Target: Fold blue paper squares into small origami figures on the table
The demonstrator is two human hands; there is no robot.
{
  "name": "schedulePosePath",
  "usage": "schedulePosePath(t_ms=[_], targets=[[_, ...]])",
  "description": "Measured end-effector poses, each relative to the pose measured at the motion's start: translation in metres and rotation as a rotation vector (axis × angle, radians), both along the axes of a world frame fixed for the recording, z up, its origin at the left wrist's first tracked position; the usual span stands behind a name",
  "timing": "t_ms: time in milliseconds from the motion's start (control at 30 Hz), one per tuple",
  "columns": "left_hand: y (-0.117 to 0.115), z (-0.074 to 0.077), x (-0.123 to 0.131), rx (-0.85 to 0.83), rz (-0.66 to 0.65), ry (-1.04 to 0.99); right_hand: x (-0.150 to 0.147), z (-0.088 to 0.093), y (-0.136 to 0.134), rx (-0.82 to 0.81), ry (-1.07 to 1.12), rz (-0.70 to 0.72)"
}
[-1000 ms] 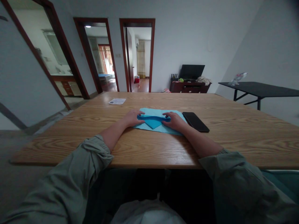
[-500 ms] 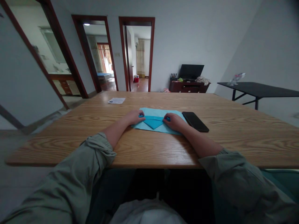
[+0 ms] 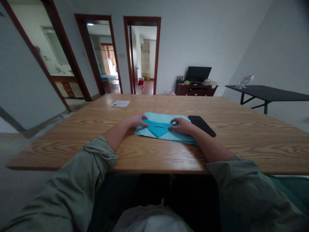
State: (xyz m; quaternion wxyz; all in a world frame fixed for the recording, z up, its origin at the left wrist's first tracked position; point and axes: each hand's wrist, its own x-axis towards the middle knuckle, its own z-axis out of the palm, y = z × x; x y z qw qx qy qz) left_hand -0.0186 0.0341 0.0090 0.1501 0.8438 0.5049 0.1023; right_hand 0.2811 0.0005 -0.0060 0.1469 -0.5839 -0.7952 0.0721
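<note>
— Left hand [image 3: 137, 120]?
— Half closed, fingers curled, fingertips on the left end of a raised fold in a blue origami sheet [image 3: 156, 129]. Pinch or mere touch: impossible to tell.

— Right hand [image 3: 182, 125]?
— Likewise half closed, fingertips on the right end of the same fold. Firmness of hold equally impossible to tell.

— Position of the sheet?
— Flat on a wooden table [image 3: 72, 141], between both hands, with a darker triangular flap pointing toward the wearer.

— Surroundings?
— Black smartphone [image 3: 201, 125] just beside the sheet's right edge, near the right hand. Printed leaflet [image 3: 120, 103] well apart, by the table's far edge. Black side table [image 3: 265, 90] beyond, at right.
</note>
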Motion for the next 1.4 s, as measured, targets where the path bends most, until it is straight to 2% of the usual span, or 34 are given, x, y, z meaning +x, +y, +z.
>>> schedulePosePath(t_ms=[133,267,500,567,633,733,833,933,1067,1167,1267,1400], targets=[[-0.004,0.001,-0.002,0.014,-0.014,-0.020,0.001,0.002,-0.001,-0.035,0.044,0.073],[-0.001,-0.001,-0.004,0.075,-0.042,-0.183,0.004,0.004,-0.003,-0.088,0.127,0.065],[0.000,0.006,-0.008,0.279,0.060,-0.473,0.002,0.009,-0.011,-0.184,0.385,0.105],[-0.004,0.011,-0.008,0.313,0.072,-0.511,0.001,0.013,-0.012,-0.083,0.401,0.111],[-0.010,0.016,-0.006,0.363,0.073,-0.547,0.002,0.017,-0.012,0.120,0.419,0.085],[-0.016,0.023,-0.002,0.497,0.041,-0.564,0.004,0.021,-0.012,0.422,0.418,-0.029],[-0.017,0.023,-0.001,0.578,-0.018,-0.481,0.007,0.021,-0.012,0.516,0.324,-0.086],[-0.012,0.013,-0.005,0.520,-0.087,-0.309,0.007,0.014,-0.010,0.415,0.180,-0.044],[-0.005,-0.001,-0.011,0.315,-0.130,-0.082,0.006,0.007,-0.009,0.265,0.072,0.016],[-0.005,-0.001,-0.013,0.157,-0.118,0.026,0.007,0.005,-0.008,0.186,0.051,0.092],[-0.009,0.004,-0.012,0.103,-0.117,0.094,0.009,0.004,-0.005,0.122,0.037,0.140],[-0.009,0.005,-0.012,0.081,-0.061,0.111,0.010,-0.001,0.000,0.117,0.010,0.037]])
